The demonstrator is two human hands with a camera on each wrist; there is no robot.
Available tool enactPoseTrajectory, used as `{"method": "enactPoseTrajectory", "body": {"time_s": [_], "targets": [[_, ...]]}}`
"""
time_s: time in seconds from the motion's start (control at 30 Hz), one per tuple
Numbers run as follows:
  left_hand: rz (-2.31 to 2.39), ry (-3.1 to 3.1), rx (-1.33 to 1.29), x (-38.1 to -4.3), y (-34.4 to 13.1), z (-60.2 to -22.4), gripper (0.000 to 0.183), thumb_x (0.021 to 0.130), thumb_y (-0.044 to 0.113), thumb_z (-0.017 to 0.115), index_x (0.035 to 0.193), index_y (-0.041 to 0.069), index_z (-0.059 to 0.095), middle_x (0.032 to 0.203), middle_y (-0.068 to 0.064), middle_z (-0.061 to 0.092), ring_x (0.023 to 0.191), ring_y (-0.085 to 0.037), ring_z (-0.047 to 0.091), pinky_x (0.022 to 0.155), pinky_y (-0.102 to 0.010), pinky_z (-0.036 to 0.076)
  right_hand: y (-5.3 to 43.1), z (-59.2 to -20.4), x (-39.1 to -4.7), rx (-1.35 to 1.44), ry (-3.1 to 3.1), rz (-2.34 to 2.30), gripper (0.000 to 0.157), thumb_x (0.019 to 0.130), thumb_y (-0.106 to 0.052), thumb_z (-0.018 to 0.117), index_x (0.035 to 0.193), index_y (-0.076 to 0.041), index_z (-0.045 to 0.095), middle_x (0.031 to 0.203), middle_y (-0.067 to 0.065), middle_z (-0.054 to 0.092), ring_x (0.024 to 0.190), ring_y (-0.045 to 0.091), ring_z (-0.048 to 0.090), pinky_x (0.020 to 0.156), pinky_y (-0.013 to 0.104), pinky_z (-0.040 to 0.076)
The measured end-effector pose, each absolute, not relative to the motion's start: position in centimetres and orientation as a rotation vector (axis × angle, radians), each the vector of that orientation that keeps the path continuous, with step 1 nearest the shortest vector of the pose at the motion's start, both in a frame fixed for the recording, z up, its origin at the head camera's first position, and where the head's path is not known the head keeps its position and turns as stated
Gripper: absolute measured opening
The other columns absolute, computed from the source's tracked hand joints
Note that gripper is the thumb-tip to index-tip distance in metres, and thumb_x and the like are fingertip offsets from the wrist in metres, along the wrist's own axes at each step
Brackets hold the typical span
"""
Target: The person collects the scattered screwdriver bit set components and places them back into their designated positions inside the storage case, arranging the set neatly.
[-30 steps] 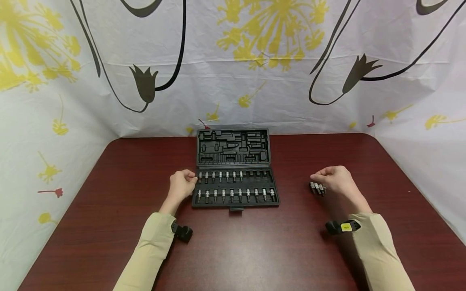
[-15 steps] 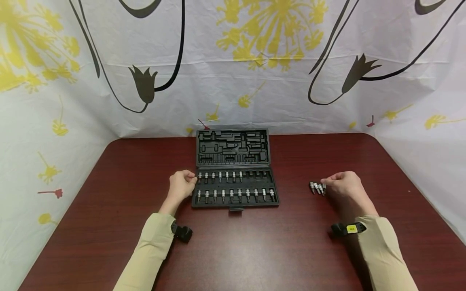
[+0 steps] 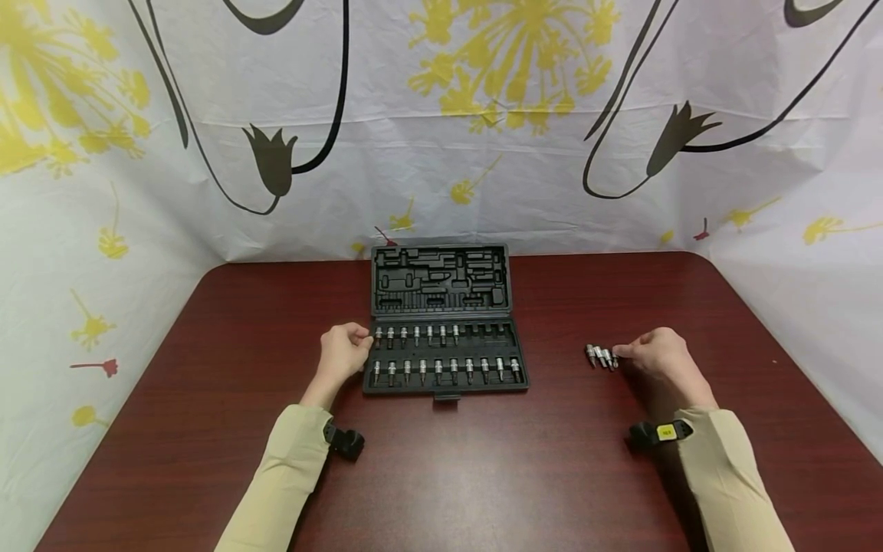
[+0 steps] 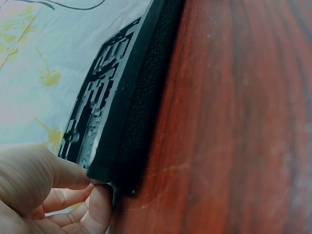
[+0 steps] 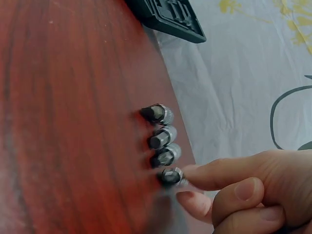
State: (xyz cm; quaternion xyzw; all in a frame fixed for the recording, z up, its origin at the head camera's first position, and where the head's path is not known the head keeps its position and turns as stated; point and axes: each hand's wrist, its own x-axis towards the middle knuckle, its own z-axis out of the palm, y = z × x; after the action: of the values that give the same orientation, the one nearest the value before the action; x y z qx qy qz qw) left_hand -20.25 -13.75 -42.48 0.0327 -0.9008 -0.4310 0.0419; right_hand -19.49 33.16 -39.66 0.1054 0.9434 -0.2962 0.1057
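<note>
In the head view, my left hand [image 3: 345,349] grips the left edge of an open black plastic case [image 3: 441,351]. The left wrist view shows thumb and fingers on the corner of the case [image 4: 105,163]. Two rows of silver bit sockets [image 3: 438,372] stand in its tray; the right end of the back row has vacant slots. To the right of the case, several loose bit sockets [image 3: 599,355] lie side by side on the table. My right hand [image 3: 661,354] pinches the end bit socket [image 5: 170,176] of that row at its rear with thumb and finger.
The dark red wooden table [image 3: 448,475] carries the case near its back edge, with the moulded lid [image 3: 441,280] raised behind. A white patterned sheet [image 3: 428,169] hangs close around the back and sides.
My right hand has moved right, from above the loose bit sockets to the right end of their row, and lowered slightly. The end socket has tipped down beside the others. My left hand stays put.
</note>
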Motion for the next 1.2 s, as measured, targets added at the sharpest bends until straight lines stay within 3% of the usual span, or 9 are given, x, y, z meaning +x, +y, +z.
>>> {"method": "enactPoseTrajectory", "body": {"time_s": [0.27,0.57,0.93,1.2], "targets": [[-1.319,-2.750,0.101,-20.2,-13.7,-42.4,0.011,0.086,0.001,0.062,0.092,-0.007,0.065,0.076,-0.019,0.063,0.044,-0.014,0.056,0.042,-0.028,0.051,32.8,-39.2,-19.7,0.236,2.814,-0.762,0.032,0.082,-0.025,0.065,0.058,-0.004,0.063,0.045,-0.006,0.048,0.048,0.011,0.047,0.048,0.027,0.039],[-1.319,-2.755,0.103,-20.3,-13.7,-42.5,0.012,0.086,0.001,0.061,0.093,-0.008,0.065,0.077,-0.020,0.064,0.046,-0.016,0.057,0.043,-0.029,0.051,33.0,-39.3,-19.9,0.233,2.781,-0.745,0.033,0.084,-0.027,0.064,0.066,0.001,0.066,0.049,-0.004,0.052,0.049,0.012,0.049,0.047,0.028,0.042],[-1.323,-2.765,0.115,-20.2,-13.7,-42.3,0.012,0.087,0.002,0.061,0.094,-0.008,0.065,0.078,-0.020,0.063,0.047,-0.016,0.058,0.044,-0.029,0.051,31.5,-38.0,-20.2,0.146,2.860,-0.728,0.033,0.083,-0.029,0.064,0.071,0.001,0.069,0.064,0.000,0.060,0.063,0.018,0.052,0.051,0.028,0.042],[-1.330,-2.764,0.117,-20.2,-13.6,-42.3,0.013,0.087,0.002,0.061,0.095,-0.008,0.065,0.079,-0.020,0.063,0.047,-0.016,0.057,0.044,-0.029,0.051,30.1,-37.7,-20.7,0.085,2.868,-0.797,0.029,0.082,-0.025,0.062,0.070,0.001,0.068,0.056,-0.006,0.054,0.056,0.012,0.047,0.050,0.027,0.040]]}}
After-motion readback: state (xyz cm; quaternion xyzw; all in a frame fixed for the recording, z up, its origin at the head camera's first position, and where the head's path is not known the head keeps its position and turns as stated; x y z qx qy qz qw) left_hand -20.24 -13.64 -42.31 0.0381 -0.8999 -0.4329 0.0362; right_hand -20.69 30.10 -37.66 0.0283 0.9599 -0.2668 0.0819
